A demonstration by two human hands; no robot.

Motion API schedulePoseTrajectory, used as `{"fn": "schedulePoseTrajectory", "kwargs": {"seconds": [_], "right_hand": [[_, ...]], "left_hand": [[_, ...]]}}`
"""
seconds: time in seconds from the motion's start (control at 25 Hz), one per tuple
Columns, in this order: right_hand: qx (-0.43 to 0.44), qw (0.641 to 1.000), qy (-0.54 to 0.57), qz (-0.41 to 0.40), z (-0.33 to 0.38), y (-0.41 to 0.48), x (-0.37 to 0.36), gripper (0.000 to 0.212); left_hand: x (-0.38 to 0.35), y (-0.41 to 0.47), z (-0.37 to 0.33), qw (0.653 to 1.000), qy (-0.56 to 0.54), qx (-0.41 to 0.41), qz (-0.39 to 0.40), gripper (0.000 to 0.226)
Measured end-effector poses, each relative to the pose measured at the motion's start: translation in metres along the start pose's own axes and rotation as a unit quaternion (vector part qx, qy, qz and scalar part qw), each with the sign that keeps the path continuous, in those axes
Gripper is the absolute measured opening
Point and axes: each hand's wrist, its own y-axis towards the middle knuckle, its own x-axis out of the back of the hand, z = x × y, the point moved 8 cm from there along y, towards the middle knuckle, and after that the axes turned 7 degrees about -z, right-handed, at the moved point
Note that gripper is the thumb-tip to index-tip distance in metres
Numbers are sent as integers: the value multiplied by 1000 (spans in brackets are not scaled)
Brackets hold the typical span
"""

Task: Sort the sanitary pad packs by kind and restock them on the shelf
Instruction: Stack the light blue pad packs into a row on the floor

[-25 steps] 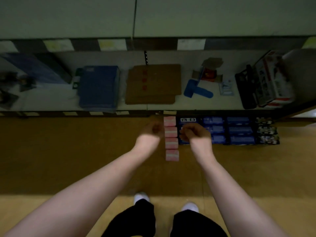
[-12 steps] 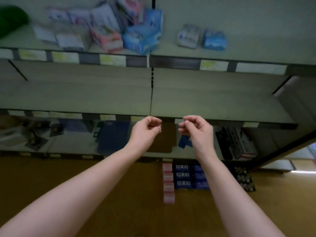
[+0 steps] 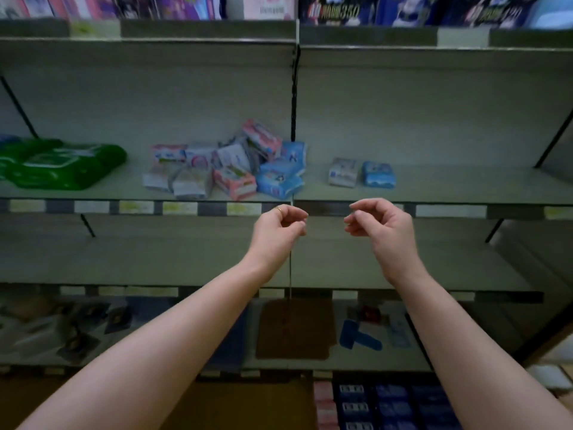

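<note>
A jumbled heap of small sanitary pad packs [image 3: 226, 169], pink, white and blue, lies on the grey shelf [image 3: 449, 187] just left of the centre post. Two packs stand apart to the right: a white one [image 3: 343, 172] and a blue one [image 3: 379, 174] side by side. My left hand [image 3: 280, 229] and my right hand [image 3: 383, 225] hover in front of the shelf's edge, below the packs. Both have loosely curled fingers and hold nothing.
Green wipe packs [image 3: 59, 162] lie at the shelf's left end. The shelf above carries purple and dark packs [image 3: 341, 7]. A lower shelf holds flat brown cardboard [image 3: 296, 328] and a blue tool [image 3: 356, 336]. Blue and pink boxes [image 3: 381, 405] sit on the floor.
My view has swung up from the floor to the shelf with the packs. Both hands rose with it and have drifted slightly apart, still holding nothing.
</note>
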Motion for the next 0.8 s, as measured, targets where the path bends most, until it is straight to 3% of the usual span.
{"fn": "schedulePoseTrajectory", "kwargs": {"seconds": [0.24,0.52,0.8], "right_hand": [[40,999,9,20,27,45,13,23],[61,997,5,38,20,103,51,28],[43,993,-61,86,-16,132,47,32]], "left_hand": [[-23,30,-37,999,9,-28,-16,16],[-55,76,-68,991,102,-60,-68,16],[-112,102,-62,981,177,-66,-35,14]]}}
